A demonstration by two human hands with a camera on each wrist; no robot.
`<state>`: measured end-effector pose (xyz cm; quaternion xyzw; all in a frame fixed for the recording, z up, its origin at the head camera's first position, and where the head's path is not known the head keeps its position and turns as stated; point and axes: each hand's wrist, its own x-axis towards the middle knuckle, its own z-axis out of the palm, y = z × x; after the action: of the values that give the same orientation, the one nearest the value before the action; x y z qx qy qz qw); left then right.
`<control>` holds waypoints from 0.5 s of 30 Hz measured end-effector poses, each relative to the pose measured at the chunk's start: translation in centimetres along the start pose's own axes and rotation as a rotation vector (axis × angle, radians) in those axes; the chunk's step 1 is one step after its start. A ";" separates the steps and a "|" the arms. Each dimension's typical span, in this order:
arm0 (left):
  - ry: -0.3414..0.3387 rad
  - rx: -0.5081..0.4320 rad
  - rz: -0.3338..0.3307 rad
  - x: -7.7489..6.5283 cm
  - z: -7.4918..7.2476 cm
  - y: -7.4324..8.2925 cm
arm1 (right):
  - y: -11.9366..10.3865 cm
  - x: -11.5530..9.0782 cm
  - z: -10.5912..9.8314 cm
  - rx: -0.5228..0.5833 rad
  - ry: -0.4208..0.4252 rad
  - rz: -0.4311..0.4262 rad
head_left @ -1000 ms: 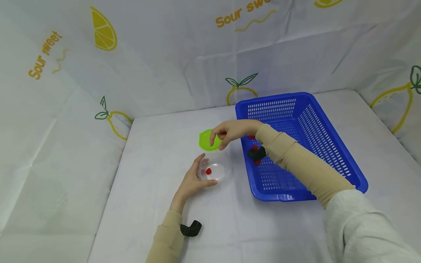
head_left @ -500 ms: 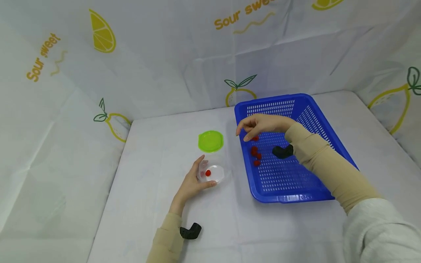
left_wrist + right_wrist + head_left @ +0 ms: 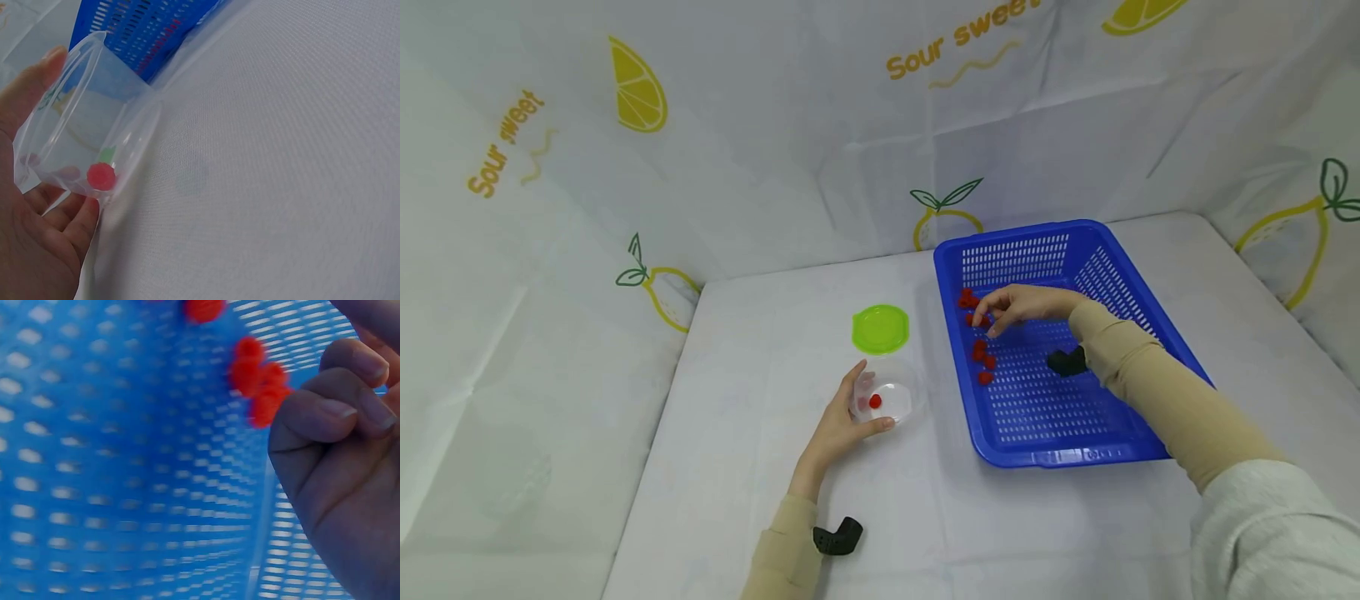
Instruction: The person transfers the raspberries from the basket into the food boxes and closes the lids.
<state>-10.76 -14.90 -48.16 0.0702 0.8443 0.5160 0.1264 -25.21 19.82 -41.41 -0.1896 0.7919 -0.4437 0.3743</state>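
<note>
My left hand (image 3: 833, 429) holds a clear plastic container (image 3: 901, 392), thumb at the rim and fingers round its far side. One small red roundish piece (image 3: 101, 177) lies at the bottom of that container. Over the left part of a blue basket (image 3: 967, 417) is my right hand (image 3: 1030, 304), index finger and thumb pointing down and apart, nothing seen between them. Several small red pieces (image 3: 980, 350) lie in the basket along its left side, some right by those fingertips. In the right wrist view its other fingers (image 3: 312, 419) are loosely curled near a red cluster (image 3: 247, 372).
A bright green lid (image 3: 880, 330) lies flat on the white tabletop (image 3: 760, 358) just behind the container. Perforated walls surround the basket, and its raised rim stands between the two hands. A printed white cloth (image 3: 775, 167) hangs behind the table.
My right hand has moved right from above the green lid, over the basket's left rim, then down towards the red pieces. My left hand stays on the container.
</note>
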 end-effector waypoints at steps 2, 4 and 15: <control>-0.006 -0.011 -0.004 -0.2 -0.1 0.5 | 0.6 0.4 0.2 -0.003 0.001 0.017; -0.016 -0.022 -0.006 -0.3 -0.2 0.9 | 1.0 0.7 0.4 -0.012 -0.004 0.035; -0.004 -0.022 0.015 0.0 0.1 -0.1 | 2.4 1.1 1.2 -0.074 0.007 0.049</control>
<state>-10.73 -14.90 -48.29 0.0762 0.8378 0.5260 0.1248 -24.96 19.73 -44.27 -0.1822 0.8134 -0.4054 0.3752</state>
